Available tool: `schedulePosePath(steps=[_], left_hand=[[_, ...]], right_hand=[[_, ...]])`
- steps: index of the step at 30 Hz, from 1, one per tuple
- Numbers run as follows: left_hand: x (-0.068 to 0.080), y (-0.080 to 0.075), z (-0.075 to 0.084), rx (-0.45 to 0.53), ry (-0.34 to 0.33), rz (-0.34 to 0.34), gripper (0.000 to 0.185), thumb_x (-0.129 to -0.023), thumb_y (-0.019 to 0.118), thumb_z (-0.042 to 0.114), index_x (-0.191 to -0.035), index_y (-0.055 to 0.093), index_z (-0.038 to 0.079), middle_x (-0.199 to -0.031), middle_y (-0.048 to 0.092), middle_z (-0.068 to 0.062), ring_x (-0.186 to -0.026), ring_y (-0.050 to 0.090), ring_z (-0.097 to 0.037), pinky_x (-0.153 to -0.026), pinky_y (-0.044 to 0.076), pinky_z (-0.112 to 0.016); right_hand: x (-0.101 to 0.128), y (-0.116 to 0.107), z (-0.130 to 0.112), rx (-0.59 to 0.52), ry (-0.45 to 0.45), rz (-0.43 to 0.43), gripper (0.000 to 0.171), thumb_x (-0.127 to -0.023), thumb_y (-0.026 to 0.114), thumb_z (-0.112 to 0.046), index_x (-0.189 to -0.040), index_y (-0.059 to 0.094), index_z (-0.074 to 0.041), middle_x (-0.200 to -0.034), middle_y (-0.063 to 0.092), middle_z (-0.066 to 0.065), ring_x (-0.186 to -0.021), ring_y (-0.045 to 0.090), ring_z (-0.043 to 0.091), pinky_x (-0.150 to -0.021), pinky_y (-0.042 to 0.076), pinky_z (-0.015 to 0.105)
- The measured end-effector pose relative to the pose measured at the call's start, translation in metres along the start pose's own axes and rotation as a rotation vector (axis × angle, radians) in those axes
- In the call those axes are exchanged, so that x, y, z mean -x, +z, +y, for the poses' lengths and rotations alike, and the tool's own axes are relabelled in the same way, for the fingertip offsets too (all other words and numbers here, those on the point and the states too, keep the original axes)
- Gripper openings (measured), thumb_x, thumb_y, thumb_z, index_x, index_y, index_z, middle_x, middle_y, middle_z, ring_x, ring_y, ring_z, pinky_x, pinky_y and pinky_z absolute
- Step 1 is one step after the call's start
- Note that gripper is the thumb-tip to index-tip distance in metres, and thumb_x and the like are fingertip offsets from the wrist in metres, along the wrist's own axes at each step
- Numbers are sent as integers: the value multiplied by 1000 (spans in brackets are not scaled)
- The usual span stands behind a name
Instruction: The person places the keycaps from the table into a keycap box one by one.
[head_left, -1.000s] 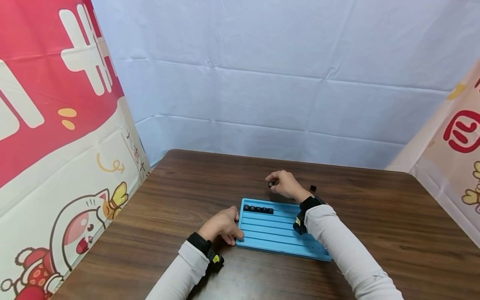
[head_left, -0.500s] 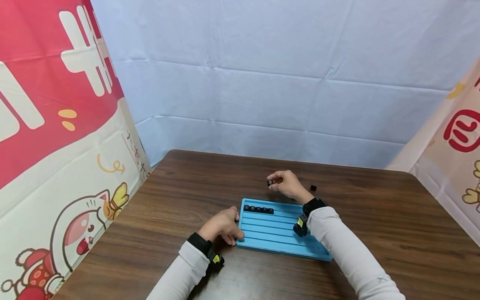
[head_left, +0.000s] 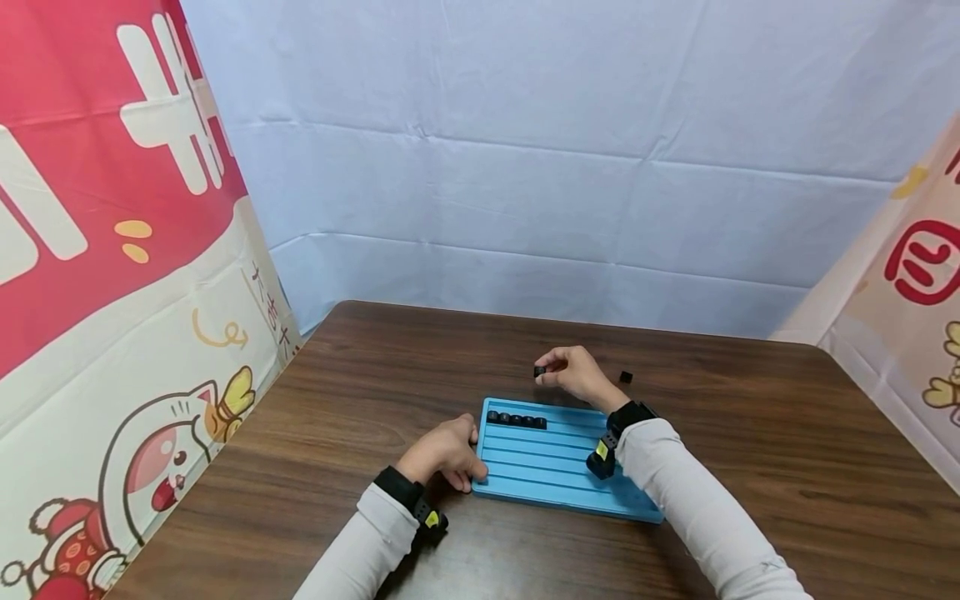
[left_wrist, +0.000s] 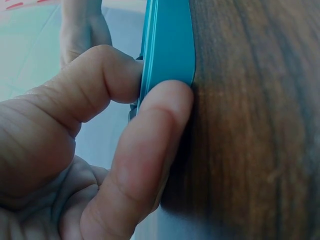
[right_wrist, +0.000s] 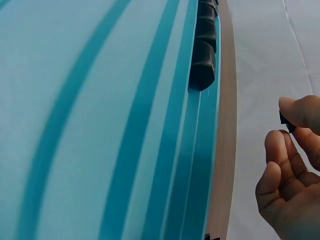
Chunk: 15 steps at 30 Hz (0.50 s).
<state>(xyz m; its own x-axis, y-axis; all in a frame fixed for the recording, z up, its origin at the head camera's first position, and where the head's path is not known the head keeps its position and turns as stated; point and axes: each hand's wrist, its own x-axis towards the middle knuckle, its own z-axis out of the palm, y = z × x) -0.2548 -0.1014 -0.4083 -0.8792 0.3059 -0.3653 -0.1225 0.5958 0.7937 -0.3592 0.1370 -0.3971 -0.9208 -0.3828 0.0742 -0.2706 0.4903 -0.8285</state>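
The right hand [head_left: 573,372] hovers just past the far edge of the blue grooved tray [head_left: 555,467], pinching a small black keycap [head_left: 539,371] between thumb and fingertips; in the right wrist view the keycap [right_wrist: 286,121] shows only as a dark sliver between the fingertips [right_wrist: 300,110]; the keycap is held off the worktop [head_left: 360,392], at about 12 o'clock from the tray's middle; the left hand [head_left: 444,450] grips the tray's left edge at 9 o'clock, fingers curled over the rim and thumb against the side, as the left wrist view shows close up with the thumb [left_wrist: 150,150] pressed to the tray [left_wrist: 167,45]; a row of five black keycaps [head_left: 516,419] sits in the farthest groove at the tray's left end, touching one another; one more loose black keycap [head_left: 626,377] lies on the worktop at about 3 o'clock from the right hand, near it but apart; both forearms wear pale sleeves and black wrist straps
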Motion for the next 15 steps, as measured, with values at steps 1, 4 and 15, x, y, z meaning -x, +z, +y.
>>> schedulePosePath(steps=[1, 4, 15], left_hand=[[0, 0, 0, 0, -1, 0, 39, -72, 68, -9, -99, 42, -1, -60, 58, -18, -45, 59, -22, -43, 51, -33], [1, 0, 0, -1, 1, 1, 39, -72, 68, -9, -99, 42, 0, -61, 58, -19, -45, 59, -22, -43, 52, -33], [1, 0, 1, -4, 8, -7, 38, -73, 68, -8, -99, 41, 0, -60, 58, -18, -46, 59, -22, -44, 51, -33]], right_hand=[[0, 0, 1, 8, -8, -9, 20, -83, 69, -3, -101, 65, 1, -86, 58, 11, -77, 54, 27, -64, 45, 34], [2, 1, 1, 26, -17, -23, 17, -82, 70, -3, -99, 66, 0, -85, 59, 9, -75, 54, 25, -62, 46, 33], [17, -2, -4, 89, 34, -100, 16, -82, 65, 3, -99, 65, 2, -82, 58, 8, -68, 52, 19, -59, 46, 31]])
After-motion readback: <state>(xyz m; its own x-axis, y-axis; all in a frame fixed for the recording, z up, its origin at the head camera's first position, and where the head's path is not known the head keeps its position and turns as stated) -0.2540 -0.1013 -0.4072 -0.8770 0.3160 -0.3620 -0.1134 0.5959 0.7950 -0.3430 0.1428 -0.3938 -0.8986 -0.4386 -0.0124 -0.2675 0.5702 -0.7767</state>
